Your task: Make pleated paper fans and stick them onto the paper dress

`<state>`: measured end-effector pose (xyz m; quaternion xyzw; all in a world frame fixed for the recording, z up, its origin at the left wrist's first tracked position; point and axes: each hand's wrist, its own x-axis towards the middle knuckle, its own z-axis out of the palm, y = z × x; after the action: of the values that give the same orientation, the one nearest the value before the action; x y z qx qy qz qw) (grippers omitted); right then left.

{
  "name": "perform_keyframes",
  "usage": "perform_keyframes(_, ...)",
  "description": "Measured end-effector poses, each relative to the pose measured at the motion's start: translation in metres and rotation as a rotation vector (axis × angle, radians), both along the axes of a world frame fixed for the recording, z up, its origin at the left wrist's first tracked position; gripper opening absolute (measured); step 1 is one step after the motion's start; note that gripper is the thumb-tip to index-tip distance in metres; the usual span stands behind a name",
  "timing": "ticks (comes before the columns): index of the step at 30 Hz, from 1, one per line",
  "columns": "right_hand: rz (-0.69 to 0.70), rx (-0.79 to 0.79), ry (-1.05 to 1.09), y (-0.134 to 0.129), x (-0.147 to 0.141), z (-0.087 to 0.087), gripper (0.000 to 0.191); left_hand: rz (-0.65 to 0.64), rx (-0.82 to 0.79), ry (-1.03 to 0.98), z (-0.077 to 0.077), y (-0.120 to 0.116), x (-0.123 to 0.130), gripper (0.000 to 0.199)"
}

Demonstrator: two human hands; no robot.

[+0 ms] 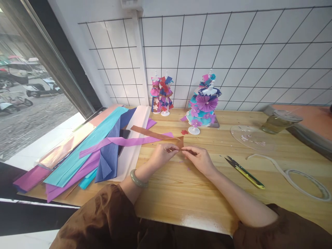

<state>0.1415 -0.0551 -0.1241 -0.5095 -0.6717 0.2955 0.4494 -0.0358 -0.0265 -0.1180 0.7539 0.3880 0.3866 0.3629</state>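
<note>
Head: narrow brown paper strip [154,134]

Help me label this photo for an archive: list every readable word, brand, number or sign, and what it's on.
Nothing readable.
Small white marks on the flat, black item in the picture's left half: possibly lettering, too small and blurred to read.

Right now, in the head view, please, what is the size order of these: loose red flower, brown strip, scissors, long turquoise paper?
1. Long turquoise paper
2. Brown strip and scissors: too alike to rank
3. Red flower
</note>
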Motion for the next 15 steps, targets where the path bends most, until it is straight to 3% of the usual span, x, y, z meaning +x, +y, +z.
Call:
perform_keyframes(5,-0.007,0.016,-0.007,0.0000,-0.0004,0.0005,0.022,0.010,-0.101,-0.085,-0.0005,0.0008,0.0016,0.020)
perform_keyframes(15,-0.020,-0.052,0.095,0.0004,-0.0010,0.0024,0.025,0.020,-0.147,-0.137,-0.0062,0.0057,0.0017,0.021)
